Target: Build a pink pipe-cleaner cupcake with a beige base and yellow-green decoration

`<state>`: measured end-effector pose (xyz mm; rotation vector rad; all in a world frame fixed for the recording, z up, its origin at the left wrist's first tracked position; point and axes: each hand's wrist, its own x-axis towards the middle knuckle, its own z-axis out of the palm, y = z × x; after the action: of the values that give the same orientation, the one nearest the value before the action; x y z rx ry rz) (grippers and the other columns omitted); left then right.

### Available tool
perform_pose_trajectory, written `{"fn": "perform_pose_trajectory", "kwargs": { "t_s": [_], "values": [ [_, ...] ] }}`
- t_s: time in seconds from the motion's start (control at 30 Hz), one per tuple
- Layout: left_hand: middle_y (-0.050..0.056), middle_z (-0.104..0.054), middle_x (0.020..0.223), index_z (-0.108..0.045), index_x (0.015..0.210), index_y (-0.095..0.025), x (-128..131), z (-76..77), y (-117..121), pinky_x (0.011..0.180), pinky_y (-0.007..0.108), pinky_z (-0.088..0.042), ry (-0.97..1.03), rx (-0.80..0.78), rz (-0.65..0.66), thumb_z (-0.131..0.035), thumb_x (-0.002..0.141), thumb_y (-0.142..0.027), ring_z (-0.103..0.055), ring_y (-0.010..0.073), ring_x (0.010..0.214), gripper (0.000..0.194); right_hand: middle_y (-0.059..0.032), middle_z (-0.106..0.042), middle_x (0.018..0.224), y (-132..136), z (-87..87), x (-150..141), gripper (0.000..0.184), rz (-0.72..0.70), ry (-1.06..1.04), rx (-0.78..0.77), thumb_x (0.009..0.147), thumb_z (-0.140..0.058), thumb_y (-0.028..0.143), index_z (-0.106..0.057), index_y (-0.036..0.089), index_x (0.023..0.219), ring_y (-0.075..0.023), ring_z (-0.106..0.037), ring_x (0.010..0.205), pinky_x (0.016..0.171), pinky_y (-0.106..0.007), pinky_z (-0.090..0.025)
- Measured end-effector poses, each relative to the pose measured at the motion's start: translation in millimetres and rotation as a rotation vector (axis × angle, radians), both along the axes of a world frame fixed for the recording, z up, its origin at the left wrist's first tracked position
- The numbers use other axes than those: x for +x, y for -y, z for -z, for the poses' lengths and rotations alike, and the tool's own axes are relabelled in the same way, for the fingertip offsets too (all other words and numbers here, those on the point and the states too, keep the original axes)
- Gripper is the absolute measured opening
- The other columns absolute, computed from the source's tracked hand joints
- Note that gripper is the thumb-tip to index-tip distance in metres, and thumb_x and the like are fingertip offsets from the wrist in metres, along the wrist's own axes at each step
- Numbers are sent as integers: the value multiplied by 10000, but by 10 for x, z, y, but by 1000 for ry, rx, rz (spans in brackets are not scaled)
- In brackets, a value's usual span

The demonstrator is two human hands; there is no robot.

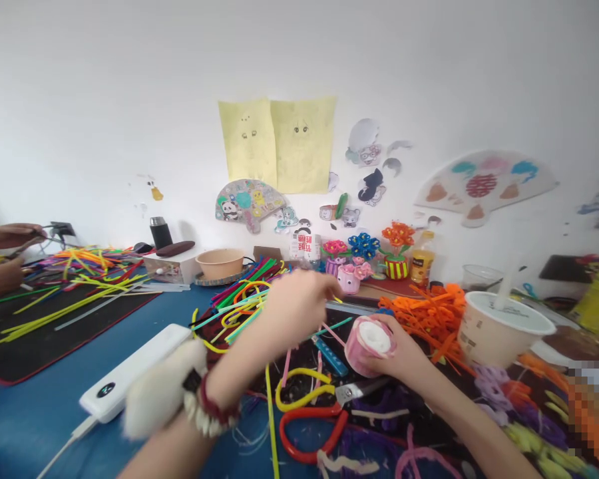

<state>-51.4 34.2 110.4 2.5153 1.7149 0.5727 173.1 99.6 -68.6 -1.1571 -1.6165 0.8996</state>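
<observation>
My right hand [392, 346] is wrapped round a small pink pot [359, 356], a round form covered in pink pipe cleaner with a white inside facing me. From its left side a pink pipe cleaner [333, 334] runs up to the underside of my left hand [302, 299]. The fingers of that hand are bent and closed on the strand, their tips partly hidden. Below the hands lie scissors [313, 436] with red and yellow handles, blades under my right hand. A blue packet [331, 357] lies between the hands.
Colourful pipe cleaners [249, 299] are heaped behind my left arm, orange ones [429, 313] at right beside a drink cup [506, 332] with a straw. A white power bank [140, 369] lies left. Finished pipe-cleaner flowers [363, 246] stand by the wall. Another person's hands [2, 259] work far left.
</observation>
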Motion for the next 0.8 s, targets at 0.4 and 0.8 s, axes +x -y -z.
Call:
{"fn": "perform_pose_trajectory", "kwargs": {
  "t_s": [0.4, 0.8],
  "values": [
    [87, -645, 1207, -617, 1187, -174, -1335, 302, -642, 881, 442, -560, -312, -178, -409, -626, 942, -336, -652, 235, 1039, 293, -100, -701, 1178, 91, -83, -25, 691, -81, 36, 0, 556, -848, 279, -575, 214, 1187, -345, -639, 1109, 975, -476, -473],
    [73, -658, 1159, -624, 1166, -158, -1221, 518, -492, 846, 424, -572, -7, 0, -419, -629, 939, -343, -665, 231, 991, 293, -66, -743, 1085, 185, -237, -60, 628, -91, 31, 4, 533, -858, 257, -635, 225, 1120, -333, -672, 1039, 928, -461, -500]
  ]
}}
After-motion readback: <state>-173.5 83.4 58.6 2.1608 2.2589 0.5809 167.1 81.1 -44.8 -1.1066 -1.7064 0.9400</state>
